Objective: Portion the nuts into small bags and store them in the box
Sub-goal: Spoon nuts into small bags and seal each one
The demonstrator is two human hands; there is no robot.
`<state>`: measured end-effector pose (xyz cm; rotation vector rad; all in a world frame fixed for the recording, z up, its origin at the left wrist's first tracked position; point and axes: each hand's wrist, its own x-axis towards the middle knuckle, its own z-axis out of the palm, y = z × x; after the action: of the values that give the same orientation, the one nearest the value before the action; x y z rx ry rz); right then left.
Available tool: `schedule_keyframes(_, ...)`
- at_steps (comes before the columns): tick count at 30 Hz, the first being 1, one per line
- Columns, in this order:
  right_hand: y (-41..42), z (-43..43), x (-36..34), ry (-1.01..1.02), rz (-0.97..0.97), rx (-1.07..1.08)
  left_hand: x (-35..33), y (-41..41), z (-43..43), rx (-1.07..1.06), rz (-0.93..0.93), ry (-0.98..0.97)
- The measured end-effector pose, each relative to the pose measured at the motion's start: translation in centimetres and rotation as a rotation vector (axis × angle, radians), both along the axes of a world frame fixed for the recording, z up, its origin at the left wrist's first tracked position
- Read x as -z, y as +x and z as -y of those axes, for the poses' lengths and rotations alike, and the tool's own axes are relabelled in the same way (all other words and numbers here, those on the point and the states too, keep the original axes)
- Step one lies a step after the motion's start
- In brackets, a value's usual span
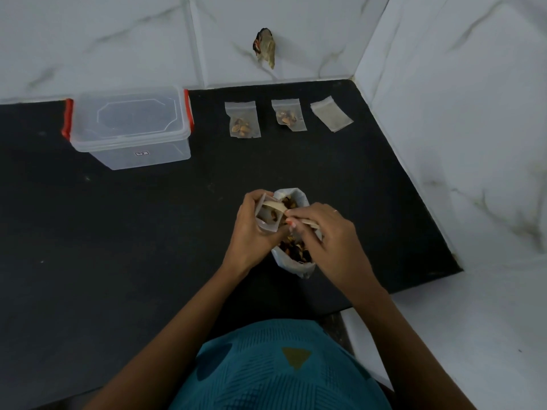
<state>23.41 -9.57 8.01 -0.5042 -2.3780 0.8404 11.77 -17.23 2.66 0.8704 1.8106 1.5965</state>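
My left hand holds a small clear bag open above a large bag of mixed nuts standing on the black counter. My right hand grips a pale wooden spoon whose bowl is tipped into the small bag's mouth. Two small bags with nuts inside lie flat at the back of the counter, and an empty small bag lies to their right. A clear plastic box with red clips stands at the back left with its lid on.
The black counter ends at white marble walls behind and on the right. A dark scrap hangs on the back wall. My teal shirt fills the bottom of the view.
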Motion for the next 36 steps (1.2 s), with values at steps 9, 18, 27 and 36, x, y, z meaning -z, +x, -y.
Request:
schedule_keyframes(9, 0.3, -0.1, 0.7, -0.060, -0.103, -0.001, 0.1, -0.2, 0.2, -0.010, 0.027, 0.011)
schedule_keyframes(18, 0.0, -0.3, 0.4, -0.293, -0.143, 0.133, -0.2, -0.3, 0.2, -0.001, -0.010, -0.025)
schedule_keyframes(27, 0.3, -1.0, -0.2, -0.302, -0.202, 0.103, -0.5, -2.2, 1.2, -0.055, -0.018, 0.009)
schedule_keyframes(36, 1.3, -2.6, 5.4, -0.250, -0.001, 0.076, 1.2, -3.4, 2.9, -0.093, 0.104, -0.015)
